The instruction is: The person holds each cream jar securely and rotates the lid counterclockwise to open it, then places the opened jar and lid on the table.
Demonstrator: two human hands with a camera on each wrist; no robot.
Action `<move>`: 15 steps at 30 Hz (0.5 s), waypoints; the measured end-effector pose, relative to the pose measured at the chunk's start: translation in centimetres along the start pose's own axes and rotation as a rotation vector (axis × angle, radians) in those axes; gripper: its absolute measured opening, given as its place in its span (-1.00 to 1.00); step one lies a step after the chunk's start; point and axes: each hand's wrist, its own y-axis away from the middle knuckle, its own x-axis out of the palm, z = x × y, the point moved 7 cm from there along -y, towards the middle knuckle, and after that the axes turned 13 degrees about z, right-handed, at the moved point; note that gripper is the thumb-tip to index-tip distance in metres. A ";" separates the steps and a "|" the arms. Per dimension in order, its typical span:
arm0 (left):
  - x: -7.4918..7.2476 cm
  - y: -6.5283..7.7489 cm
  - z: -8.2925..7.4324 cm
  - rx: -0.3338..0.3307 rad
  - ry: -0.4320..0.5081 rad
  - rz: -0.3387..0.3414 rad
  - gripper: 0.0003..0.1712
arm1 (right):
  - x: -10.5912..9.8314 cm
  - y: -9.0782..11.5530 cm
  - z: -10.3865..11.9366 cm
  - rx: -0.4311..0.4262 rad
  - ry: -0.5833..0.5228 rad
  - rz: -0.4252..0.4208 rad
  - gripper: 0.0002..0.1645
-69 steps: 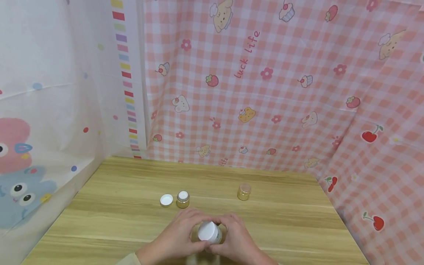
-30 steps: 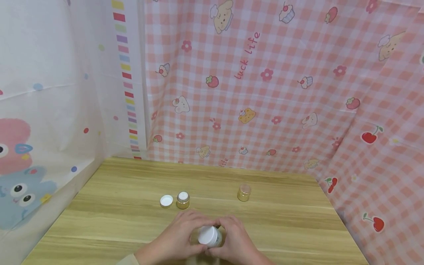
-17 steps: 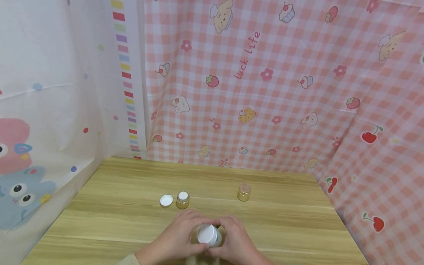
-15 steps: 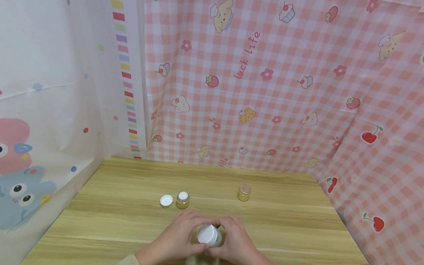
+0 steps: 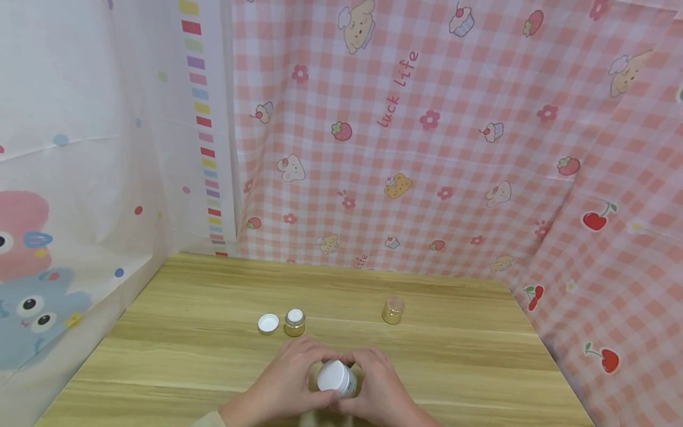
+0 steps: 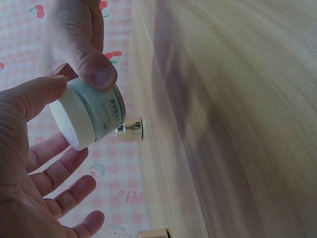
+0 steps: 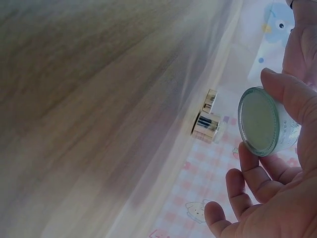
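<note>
A white-lidded cream jar [image 5: 335, 378] is held up between both hands near the front of the table. My left hand [image 5: 290, 379] pinches the white lid [image 6: 72, 121] between thumb and fingers, its other fingers spread. My right hand [image 5: 380, 385] grips the pale green jar body [image 6: 101, 106], which carries printed dark text. The jar is tilted, with its round base [image 7: 258, 121] showing in the right wrist view. The lid sits on the jar, and the left wrist view shows it raised off the table.
On the wooden table [image 5: 453, 367], beyond the hands, stands a small gold jar [image 5: 295, 323] with a white top. An upturned gold-rimmed lid [image 5: 268, 324] lies left of it. Another gold jar [image 5: 393, 311] stands farther right. Patterned cloth [image 5: 405, 148] hangs behind and at both sides.
Both hands keep their hold on the jar and its lid. The jar's tilt has varied only slightly; the gold jars and loose lid stay where they were.
</note>
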 end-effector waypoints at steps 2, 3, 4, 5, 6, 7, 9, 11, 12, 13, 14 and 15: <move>0.1 0.0 0.0 -0.011 0.004 0.003 -0.51 | 0.0 0.0 -0.1 0.003 -0.006 0.004 -0.40; 0.1 -0.1 0.1 -0.014 0.004 0.006 -0.49 | 0.0 0.0 -0.1 0.006 -0.008 0.008 -0.40; 0.1 -0.1 0.1 -0.017 -0.003 0.011 -0.46 | 0.0 0.0 -0.1 0.007 -0.006 0.007 -0.40; 0.0 0.0 0.0 -0.011 -0.011 0.014 -0.41 | 0.0 0.1 -0.2 0.012 -0.007 0.010 -0.40; -0.1 0.0 -0.1 0.004 -0.019 0.020 -0.37 | 0.0 0.1 -0.3 0.014 -0.003 0.010 -0.39; -0.2 0.0 -0.2 0.022 -0.034 0.027 -0.33 | -0.1 0.1 -0.3 0.014 0.000 0.010 -0.38; -0.3 0.0 -0.6 0.077 -0.073 0.044 -0.23 | -0.1 0.2 -0.4 0.019 0.009 0.011 -0.36; -0.3 0.0 -1.1 0.142 -0.117 0.063 -0.17 | -0.2 0.2 -0.4 0.014 0.027 0.006 -0.32; -0.3 0.0 -1.3 0.171 -0.134 0.074 -0.15 | -0.2 0.2 -0.4 0.012 0.033 0.004 -0.31; -0.3 0.0 -1.4 0.191 -0.149 0.083 -0.14 | -0.2 0.2 -0.4 0.012 0.036 0.006 -0.30; -0.3 0.0 -1.5 0.207 -0.160 0.088 -0.15 | -0.2 0.2 -0.4 0.014 0.036 0.009 -0.29; -0.3 -0.1 -1.5 0.215 -0.167 0.093 -0.17 | -0.2 0.2 -0.4 0.016 0.034 0.013 -0.28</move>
